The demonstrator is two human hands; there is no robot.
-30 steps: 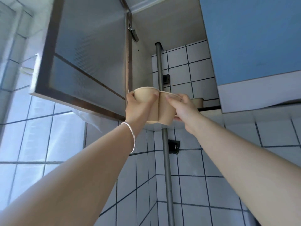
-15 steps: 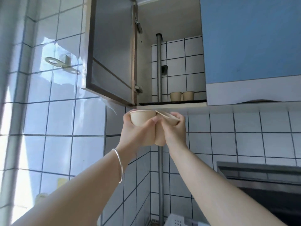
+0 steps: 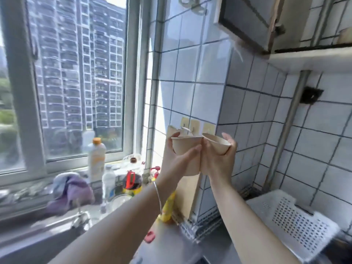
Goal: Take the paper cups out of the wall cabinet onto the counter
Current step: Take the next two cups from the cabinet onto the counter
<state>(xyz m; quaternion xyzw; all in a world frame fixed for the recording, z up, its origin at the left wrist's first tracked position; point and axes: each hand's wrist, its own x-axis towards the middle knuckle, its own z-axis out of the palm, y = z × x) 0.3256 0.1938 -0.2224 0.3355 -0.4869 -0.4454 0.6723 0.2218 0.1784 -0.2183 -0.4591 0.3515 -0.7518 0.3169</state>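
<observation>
My left hand [image 3: 178, 161] grips a tan paper cup [image 3: 185, 147], held upright in mid-air in front of the tiled wall. Right beside it, my right hand [image 3: 218, 161] grips a second tan paper cup [image 3: 217, 144], tilted a little to the right. The two cups touch side by side. The wall cabinet [image 3: 308, 60] is at the top right with its door [image 3: 245, 20] open; another tan cup [image 3: 345, 36] shows on its shelf at the frame edge. The counter [image 3: 171, 244] lies below my forearms.
Bottles [image 3: 96, 159], a glass jar [image 3: 119, 201], a purple cloth [image 3: 71, 191] and a faucet [image 3: 81, 219] crowd the window side at left. A wooden board [image 3: 187, 193] leans on the tiled corner. A white perforated basket [image 3: 297, 221] sits at right, a vertical pipe [image 3: 287, 130] behind it.
Both hands have come down from the cabinet with the two cups, and my view has swung down and left toward the window and counter.
</observation>
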